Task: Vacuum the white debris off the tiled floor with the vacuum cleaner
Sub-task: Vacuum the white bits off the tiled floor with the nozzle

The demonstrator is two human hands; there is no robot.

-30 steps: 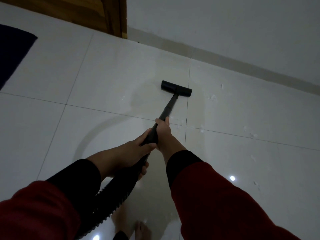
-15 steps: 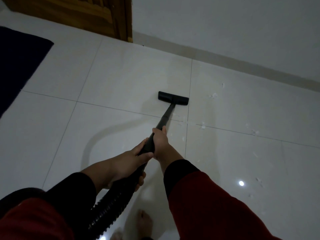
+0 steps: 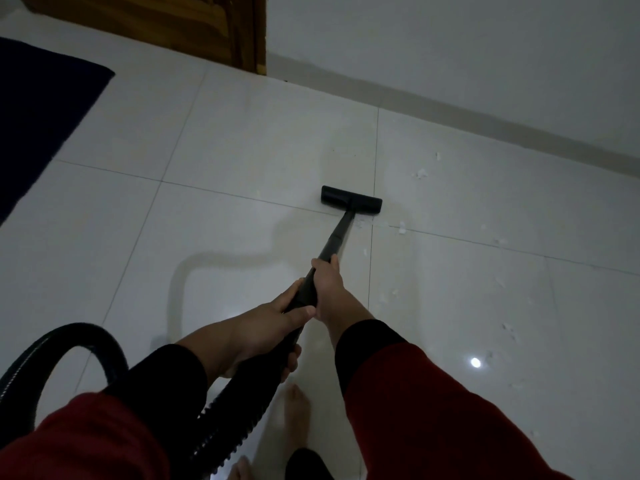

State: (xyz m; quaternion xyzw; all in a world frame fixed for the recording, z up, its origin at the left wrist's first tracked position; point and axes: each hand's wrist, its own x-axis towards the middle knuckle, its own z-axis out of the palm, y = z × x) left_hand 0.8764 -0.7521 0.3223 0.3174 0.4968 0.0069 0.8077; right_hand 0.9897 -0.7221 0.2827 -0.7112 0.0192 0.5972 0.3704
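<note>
Nearest to us, the ribbed hose [image 3: 239,414] loops back from the wand [image 3: 337,237]. Our left hand [image 3: 263,327] grasps the wand's lower end, and our right hand [image 3: 329,289] clenches round it just above. Beyond the hands, the wand runs down to the floor head [image 3: 351,199], which now sits on a grout line of the tiled floor [image 3: 242,150], pulled back toward us from where it was a second ago. White debris [image 3: 401,228] lies just right of the wand and scatters farther right, so we judge the next strokes belong there
</note>
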